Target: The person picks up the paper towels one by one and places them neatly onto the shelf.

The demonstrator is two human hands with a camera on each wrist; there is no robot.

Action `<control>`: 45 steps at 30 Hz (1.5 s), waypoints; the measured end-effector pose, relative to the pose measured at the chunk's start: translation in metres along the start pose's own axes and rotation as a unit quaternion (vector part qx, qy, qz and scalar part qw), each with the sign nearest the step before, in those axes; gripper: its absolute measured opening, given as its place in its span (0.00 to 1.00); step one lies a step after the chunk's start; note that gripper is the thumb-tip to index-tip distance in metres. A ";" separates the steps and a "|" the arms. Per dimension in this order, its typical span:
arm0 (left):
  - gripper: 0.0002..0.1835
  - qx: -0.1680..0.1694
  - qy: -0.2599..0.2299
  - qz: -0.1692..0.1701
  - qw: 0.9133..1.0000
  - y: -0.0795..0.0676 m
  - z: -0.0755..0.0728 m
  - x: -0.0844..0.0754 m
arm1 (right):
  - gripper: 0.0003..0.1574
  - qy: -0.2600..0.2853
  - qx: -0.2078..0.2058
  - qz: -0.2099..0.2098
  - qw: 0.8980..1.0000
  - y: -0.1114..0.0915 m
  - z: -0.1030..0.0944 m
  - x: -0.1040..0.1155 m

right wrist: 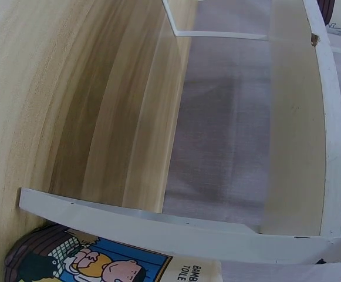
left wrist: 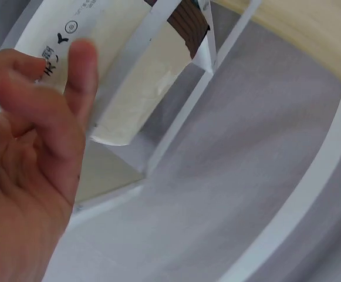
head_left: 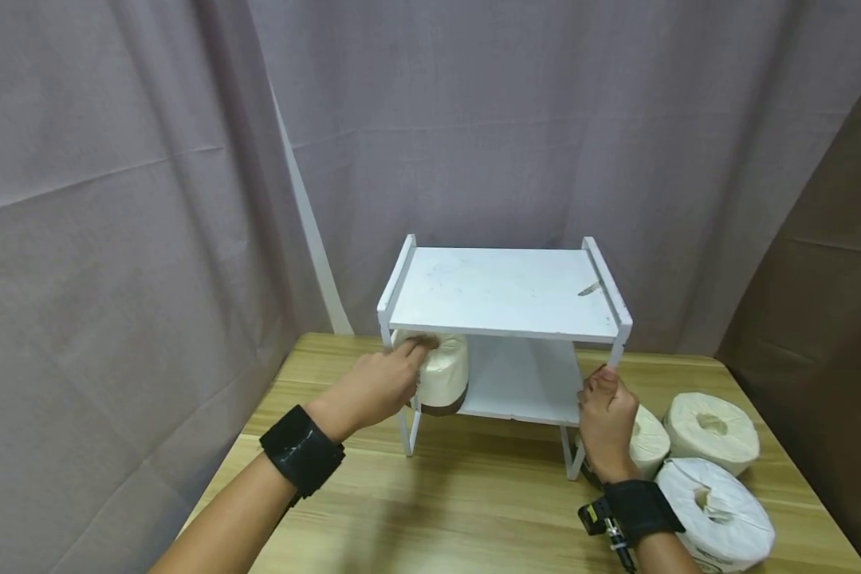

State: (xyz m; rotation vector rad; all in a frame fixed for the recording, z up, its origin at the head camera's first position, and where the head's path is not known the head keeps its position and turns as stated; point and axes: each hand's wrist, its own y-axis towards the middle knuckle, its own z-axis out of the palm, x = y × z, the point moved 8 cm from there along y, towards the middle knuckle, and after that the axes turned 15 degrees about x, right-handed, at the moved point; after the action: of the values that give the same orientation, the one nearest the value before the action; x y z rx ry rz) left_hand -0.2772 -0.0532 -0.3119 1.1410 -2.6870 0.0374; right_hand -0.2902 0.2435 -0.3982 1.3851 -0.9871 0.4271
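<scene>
A white two-tier rack (head_left: 502,291) stands on the wooden table. On its lower shelf (head_left: 520,379), at the left end, sits a wrapped toilet roll (head_left: 446,371), cream with a brown base. My left hand (head_left: 383,381) is at the rack's left side, its fingers against the top front of that roll. In the left wrist view the fingers are loosely bent beside the roll (left wrist: 152,88), not wrapped round it; the contact is partly hidden. My right hand (head_left: 607,410) grips the rack's right front post just below the top shelf.
Right of the rack are more wrapped rolls: a cream one (head_left: 732,446) at the back, a white one (head_left: 725,538) nearer, and another (head_left: 649,446) partly behind my right hand. Grey curtains (head_left: 488,143) hang behind the table (head_left: 373,510).
</scene>
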 end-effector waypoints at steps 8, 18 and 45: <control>0.33 0.011 -0.005 0.034 0.999 -0.005 0.002 0.002 | 0.31 0.000 0.000 0.010 1.000 -0.002 -0.004 -0.001; 0.31 -0.006 -0.014 0.023 1.000 0.000 0.004 0.002 | 0.33 -0.005 -0.002 0.018 1.000 -0.001 -0.013 -0.003; 0.13 -0.091 -0.029 -0.087 0.992 0.008 -0.005 -0.008 | 0.31 0.018 -0.002 0.004 1.000 0.000 -0.009 -0.001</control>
State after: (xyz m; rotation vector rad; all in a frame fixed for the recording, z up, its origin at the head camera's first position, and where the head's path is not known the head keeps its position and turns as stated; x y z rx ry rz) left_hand -0.2770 -0.0412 -0.3085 1.3305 -2.5652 -0.2667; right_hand -0.2877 0.2525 -0.3982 1.3654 -0.9634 0.4545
